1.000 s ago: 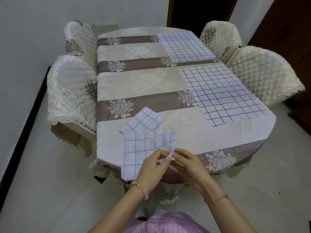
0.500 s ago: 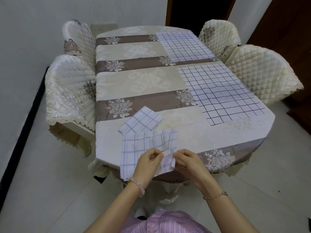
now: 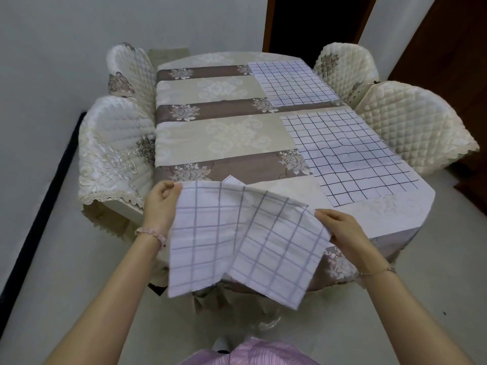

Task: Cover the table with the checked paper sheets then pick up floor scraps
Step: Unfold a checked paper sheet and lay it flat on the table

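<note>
A counter (image 3: 224, 138) draped in a striped floral cloth is standing in a room with a pale wall (image 3: 79, 35). Quilted chairs (image 3: 411, 127) are sitting along both long sides, and a dark doorway (image 3: 313, 22) is showing beyond the far end. Two papers are lying flat on the counter's right half, the far checked sheet (image 3: 292, 84) and the near checked sheet (image 3: 350, 156), with a strip of cloth between them. Both arms are reaching forward, wrists well apart. The left hand (image 3: 160, 204) is pinching the top left corner of the held checked sheet (image 3: 237, 238), and the right hand (image 3: 342, 227) is pinching its right edge. Each grip is closing on the paper with curled fingers. This sheet is hanging half unfolded above the counter's near end, creased down the middle, with its lower edge drooping over the floor (image 3: 66, 272). A folded piece (image 3: 233, 180) is peeking out behind it.
</note>
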A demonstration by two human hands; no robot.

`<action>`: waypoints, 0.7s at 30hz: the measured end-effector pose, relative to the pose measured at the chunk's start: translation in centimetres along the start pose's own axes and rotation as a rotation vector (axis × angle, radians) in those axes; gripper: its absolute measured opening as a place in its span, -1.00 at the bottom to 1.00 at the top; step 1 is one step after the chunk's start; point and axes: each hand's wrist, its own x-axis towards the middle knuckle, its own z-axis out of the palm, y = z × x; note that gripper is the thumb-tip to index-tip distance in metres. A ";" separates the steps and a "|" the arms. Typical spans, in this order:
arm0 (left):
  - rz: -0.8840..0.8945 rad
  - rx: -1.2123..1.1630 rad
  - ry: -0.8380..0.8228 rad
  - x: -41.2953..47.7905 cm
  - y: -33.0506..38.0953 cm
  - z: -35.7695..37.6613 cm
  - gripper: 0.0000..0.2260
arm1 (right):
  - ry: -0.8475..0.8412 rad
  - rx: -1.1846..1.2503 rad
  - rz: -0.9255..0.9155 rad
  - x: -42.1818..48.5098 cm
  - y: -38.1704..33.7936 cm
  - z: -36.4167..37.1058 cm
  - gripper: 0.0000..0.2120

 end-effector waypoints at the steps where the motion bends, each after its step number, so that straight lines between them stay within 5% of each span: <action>1: 0.014 0.019 0.003 0.4 -0.1 -0.1 -0.87 | -0.012 -0.026 -0.011 0.5 -0.3 -0.3 -0.90; 5: 0.008 0.118 -0.009 1.6 -1.4 0.0 -0.92 | -0.031 -0.115 -0.040 2.6 -0.9 -0.4 -0.90; 13: -0.427 0.104 -0.274 0.1 -7.3 -0.1 -0.81 | 0.035 -0.254 0.014 6.5 2.2 0.5 -0.85; 21: -0.561 0.067 -0.338 -4.9 -9.3 -2.8 -0.82 | 0.134 -0.290 -0.005 8.8 3.7 0.3 -0.87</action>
